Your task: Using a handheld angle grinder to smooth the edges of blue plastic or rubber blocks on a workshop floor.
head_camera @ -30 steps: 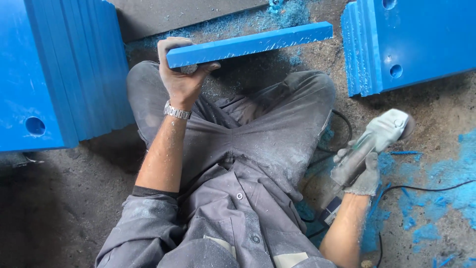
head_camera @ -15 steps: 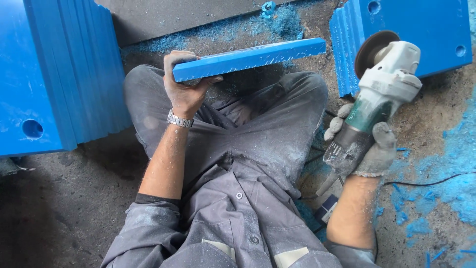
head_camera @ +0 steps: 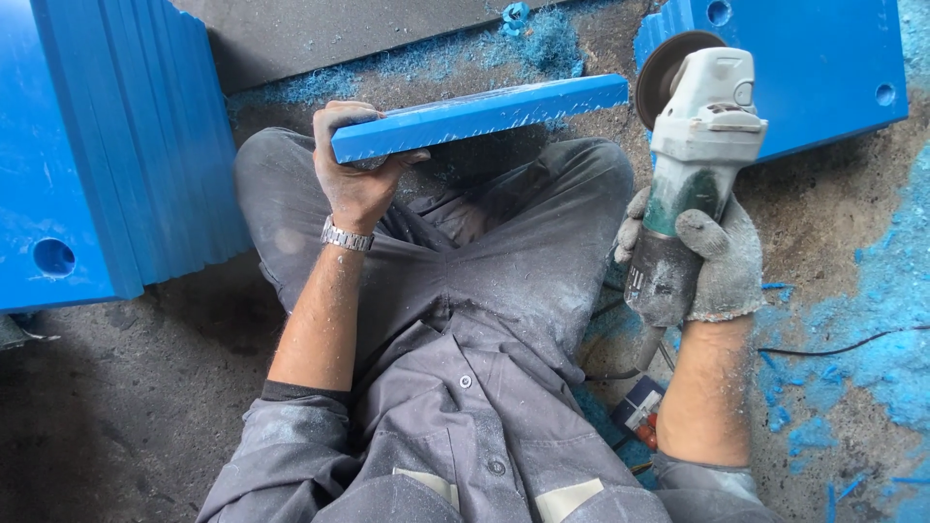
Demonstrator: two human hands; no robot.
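I sit cross-legged on the floor in grey work clothes. My left hand [head_camera: 355,179], bare with a metal wristwatch, grips the near end of a long blue plastic slab [head_camera: 484,114] held on edge across my knees. My right hand [head_camera: 712,257], in a grey knit glove, is closed around the body of an angle grinder [head_camera: 693,165]. The grinder points away from me, its dark disc [head_camera: 668,73] just right of the slab's far end and apart from it.
A stack of blue slabs [head_camera: 107,165] leans at the left. More blue slabs with round holes [head_camera: 814,68] lie at the upper right. Blue shavings [head_camera: 872,329] cover the concrete floor at the right. A black cable [head_camera: 843,344] trails from the grinder.
My right hand has lifted the grinder from low at the right up to the slab's far end. The left hand kept hold of the slab, which stayed across my knees.
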